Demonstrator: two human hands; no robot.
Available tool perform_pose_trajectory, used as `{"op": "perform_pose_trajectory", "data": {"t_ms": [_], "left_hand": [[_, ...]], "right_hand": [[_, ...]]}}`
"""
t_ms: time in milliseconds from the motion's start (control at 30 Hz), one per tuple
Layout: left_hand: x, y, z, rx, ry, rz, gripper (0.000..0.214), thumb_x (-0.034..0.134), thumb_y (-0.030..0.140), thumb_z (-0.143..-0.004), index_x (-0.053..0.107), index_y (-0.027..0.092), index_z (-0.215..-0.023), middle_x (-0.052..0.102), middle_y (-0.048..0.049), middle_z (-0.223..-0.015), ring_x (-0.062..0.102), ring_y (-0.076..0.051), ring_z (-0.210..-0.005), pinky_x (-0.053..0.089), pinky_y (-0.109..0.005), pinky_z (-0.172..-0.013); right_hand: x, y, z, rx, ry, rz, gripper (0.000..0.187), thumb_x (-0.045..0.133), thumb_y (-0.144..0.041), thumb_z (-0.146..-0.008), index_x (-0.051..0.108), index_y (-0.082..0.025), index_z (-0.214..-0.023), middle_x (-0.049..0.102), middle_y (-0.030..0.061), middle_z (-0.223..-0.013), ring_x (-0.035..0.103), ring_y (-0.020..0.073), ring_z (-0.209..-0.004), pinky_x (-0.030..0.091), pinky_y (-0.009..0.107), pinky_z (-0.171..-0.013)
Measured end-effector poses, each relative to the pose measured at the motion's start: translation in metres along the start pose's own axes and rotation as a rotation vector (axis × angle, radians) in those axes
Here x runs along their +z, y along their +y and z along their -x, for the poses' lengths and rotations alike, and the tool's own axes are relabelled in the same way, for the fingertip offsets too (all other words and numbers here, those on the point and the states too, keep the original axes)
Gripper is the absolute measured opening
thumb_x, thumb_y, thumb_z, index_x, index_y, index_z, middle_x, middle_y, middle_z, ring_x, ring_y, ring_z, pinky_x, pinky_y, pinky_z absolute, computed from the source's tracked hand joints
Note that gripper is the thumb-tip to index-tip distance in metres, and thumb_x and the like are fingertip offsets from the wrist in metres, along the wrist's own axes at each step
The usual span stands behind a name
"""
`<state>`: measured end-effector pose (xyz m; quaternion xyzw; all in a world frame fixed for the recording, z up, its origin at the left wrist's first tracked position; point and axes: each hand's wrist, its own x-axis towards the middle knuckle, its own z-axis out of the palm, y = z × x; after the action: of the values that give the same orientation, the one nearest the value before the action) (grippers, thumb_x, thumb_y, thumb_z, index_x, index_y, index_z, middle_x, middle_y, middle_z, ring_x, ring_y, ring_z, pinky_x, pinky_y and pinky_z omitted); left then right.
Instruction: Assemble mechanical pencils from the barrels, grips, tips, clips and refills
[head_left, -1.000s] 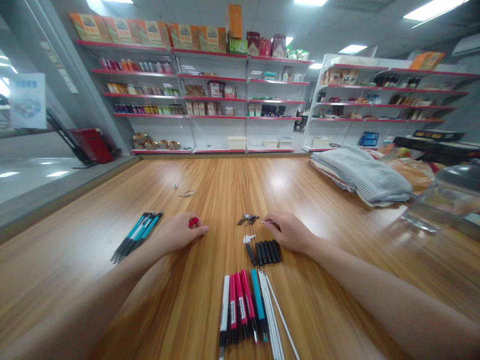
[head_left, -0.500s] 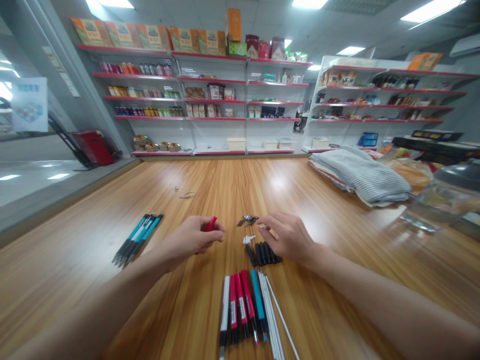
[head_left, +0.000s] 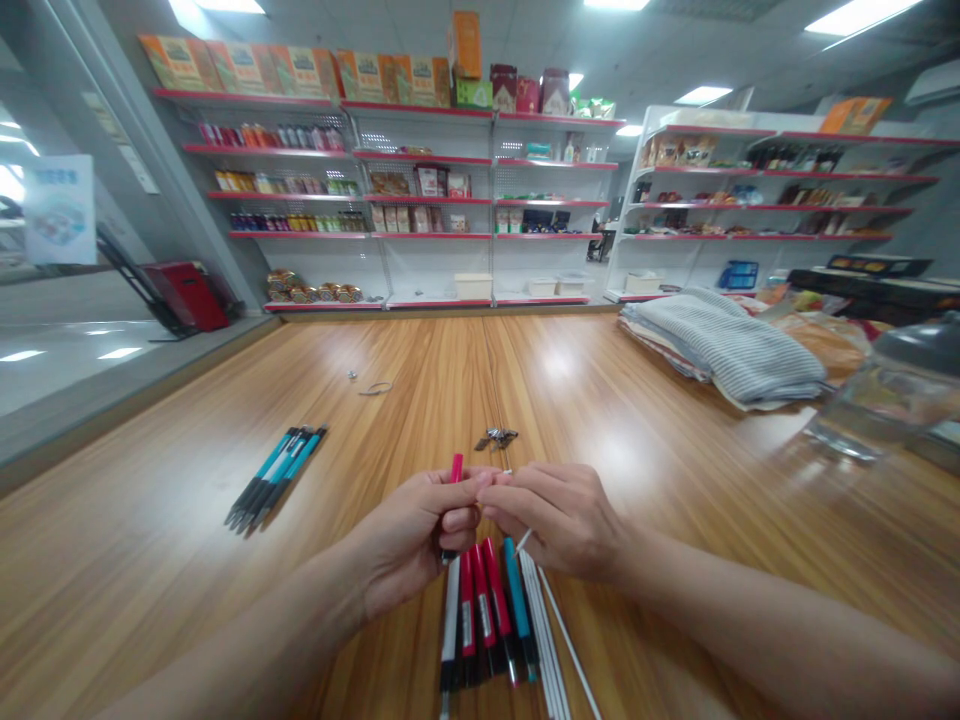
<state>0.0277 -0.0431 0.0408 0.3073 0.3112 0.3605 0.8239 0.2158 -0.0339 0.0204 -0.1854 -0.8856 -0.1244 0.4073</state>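
Note:
My left hand [head_left: 431, 520] is closed around a red pen barrel [head_left: 457, 468], whose black end shows below the fingers. My right hand [head_left: 559, 515] meets it at the fingertips, pinched together; what it grips is mostly hidden. A short white stick [head_left: 523, 541] shows under the right hand, and I cannot tell whether it is held. Just below the hands lie a white pen barrel [head_left: 451, 610], several red pen barrels [head_left: 484, 600], a blue pen barrel [head_left: 517, 600] and thin white refills [head_left: 551, 640]. Small metal clips [head_left: 496, 438] lie beyond the fingers.
Several blue and black pens [head_left: 277, 475] lie together at the left. A thin loop [head_left: 375, 388] and a tiny piece [head_left: 352, 374] lie farther back. Folded striped cloth [head_left: 720, 340] and a clear container [head_left: 885, 390] stand at the right. Stocked shelves [head_left: 420, 200] line the back.
Both hands have come together at the middle, nearer to me. The red barrel moved right and turned more upright. My right hand now covers the black grips and small white parts.

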Motion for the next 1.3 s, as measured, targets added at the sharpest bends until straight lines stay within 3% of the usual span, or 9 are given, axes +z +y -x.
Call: {"op": "perform_pose_trajectory", "data": {"t_ms": [133,333,567,700,800,900,1033,1300], "left_hand": [[0.000,-0.001,-0.001,0.004,0.013,-0.031,0.012,0.065,0.018,-0.084,0.064,0.006,-0.085,0.027,0.0078,-0.055,0.016,-0.001,-0.045,0.014,-0.013,-0.040],[0.002,-0.005,0.001,0.022,-0.001,-0.001,0.014,0.060,0.019,-0.087,0.059,0.007,-0.080,0.034,0.0051,-0.062,0.021,0.000,-0.045,0.015,-0.014,-0.040],[0.011,-0.005,0.004,0.003,-0.036,0.007,0.013,0.056,0.022,-0.089,0.058,0.009,-0.089,0.036,0.0045,-0.064,0.024,-0.001,-0.043,0.019,-0.014,-0.039],[0.004,0.000,0.000,0.077,0.080,0.168,0.018,0.049,0.028,-0.093,0.055,0.011,-0.097,0.042,0.0028,-0.066,0.026,-0.003,-0.043,0.029,-0.017,-0.041],[-0.008,0.006,-0.005,0.171,0.095,0.291,0.029,0.036,0.032,-0.097,0.050,0.013,-0.081,0.042,0.0011,-0.065,0.033,-0.007,-0.047,0.040,-0.023,-0.047],[-0.013,0.009,-0.007,0.301,0.124,0.358,0.032,0.030,0.023,-0.097,0.042,0.016,-0.068,0.037,0.0016,-0.062,0.038,-0.010,-0.050,0.046,-0.027,-0.053],[-0.007,0.007,-0.008,0.398,0.177,0.404,0.030,0.030,0.014,-0.096,0.045,0.015,-0.071,0.046,-0.0015,-0.070,0.047,-0.010,-0.057,0.054,-0.032,-0.069],[0.002,0.001,-0.007,0.454,0.229,0.442,0.031,0.029,0.017,-0.099,0.049,0.013,-0.076,0.061,-0.0079,-0.089,0.064,-0.016,-0.081,0.056,-0.043,-0.083]], "right_hand": [[0.000,0.001,0.002,0.025,0.009,0.025,0.024,0.061,-0.013,-0.084,0.060,-0.017,-0.108,0.068,0.0011,-0.091,0.059,0.0121,-0.072,0.044,0.024,-0.062],[-0.003,0.001,0.000,0.058,0.047,0.076,0.028,0.065,-0.022,-0.084,0.061,-0.015,-0.112,0.066,0.0012,-0.081,0.058,0.0118,-0.067,0.043,0.025,-0.061],[-0.006,-0.001,-0.002,0.067,0.079,0.087,0.017,0.063,-0.021,-0.086,0.064,-0.016,-0.102,0.064,0.0021,-0.077,0.059,0.0104,-0.068,0.046,0.021,-0.061],[-0.008,-0.002,-0.002,0.076,0.076,0.005,0.016,0.063,-0.020,-0.086,0.062,-0.016,-0.102,0.066,0.0045,-0.089,0.063,0.0109,-0.078,0.049,0.020,-0.066],[-0.008,-0.004,-0.002,0.044,0.017,-0.026,0.015,0.061,-0.020,-0.087,0.061,-0.015,-0.102,0.068,0.0046,-0.092,0.064,0.0112,-0.081,0.051,0.020,-0.070],[-0.005,-0.005,-0.002,0.022,-0.022,-0.065,0.011,0.060,-0.017,-0.088,0.061,-0.013,-0.098,0.069,0.0037,-0.090,0.065,0.0110,-0.080,0.052,0.020,-0.073],[-0.002,-0.005,-0.003,0.035,-0.029,-0.097,0.006,0.060,-0.018,-0.087,0.062,-0.013,-0.091,0.069,0.0039,-0.085,0.065,0.0114,-0.077,0.052,0.021,-0.071],[-0.001,-0.006,-0.002,0.062,-0.043,-0.131,0.009,0.059,-0.023,-0.089,0.062,-0.015,-0.089,0.067,0.0037,-0.082,0.064,0.0106,-0.077,0.051,0.021,-0.070]]}}
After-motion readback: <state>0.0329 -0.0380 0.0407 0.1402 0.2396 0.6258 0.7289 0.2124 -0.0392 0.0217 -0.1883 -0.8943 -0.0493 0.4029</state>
